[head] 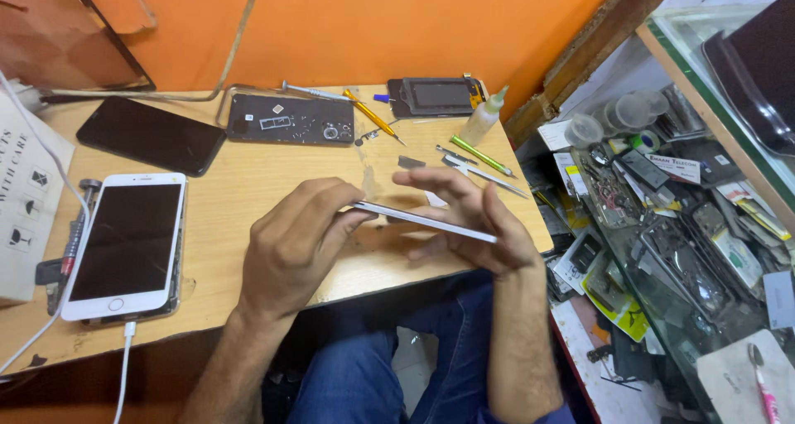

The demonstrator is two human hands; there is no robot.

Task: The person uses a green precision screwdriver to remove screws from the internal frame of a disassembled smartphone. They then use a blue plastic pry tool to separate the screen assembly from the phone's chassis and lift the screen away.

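Both hands are holding a thin flat phone panel (pixel 426 221) edge-on in the air just above the near edge of the wooden workbench (pixel 248 192), so the work in hand looks like checking or flexing the slim part between the two grips. The left hand (pixel 294 246) is pinching the panel's left end, thumb and fingertips clenched on it with the knuckles arching upward and the wrist dropping down toward the person's lap. The right hand (pixel 472 221) is cradling the other end, fingers spreading loosely over and behind the panel while the palm is supporting it from below, forearm rising almost straight up from the knee. As a judgement, any further handling is calling for even pressure from both ends, since so thin a piece could bend or crack if one grip twists. Beyond the grip, farther across the bench, a dark phone back with small parts (pixel 290 119) is lying beside a yellow screwdriver (pixel 373 118) and a small glue bottle (pixel 484 116). Well to the left of the left-hand grip a white phone (pixel 126 243) is resting face up with a cable plugged in
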